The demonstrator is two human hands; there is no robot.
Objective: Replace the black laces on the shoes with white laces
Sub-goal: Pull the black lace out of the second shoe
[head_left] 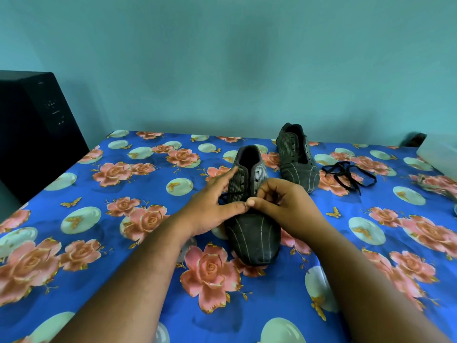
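Shoe [249,209] lay directly before your hands, toe near, heel far. Your left hand [210,209] rested released against its left side; your right hand [284,204] pinched the remaining black lace [230,195] at the lower eyelets, nearer the work.

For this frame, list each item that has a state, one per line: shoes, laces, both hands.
Near shoe: upright on the floral cloth, upper eyelets empty, black lace remaining low down.
Far shoe: fully unlaced, eyelets empty.
Loose black lace: removed, lying tangled on the cloth right of the far shoe.
Left hand: fingers straight, resting on the near shoe's side.
Right hand: fingers curled, pinching at the eyelets; what it pinches is hidden.
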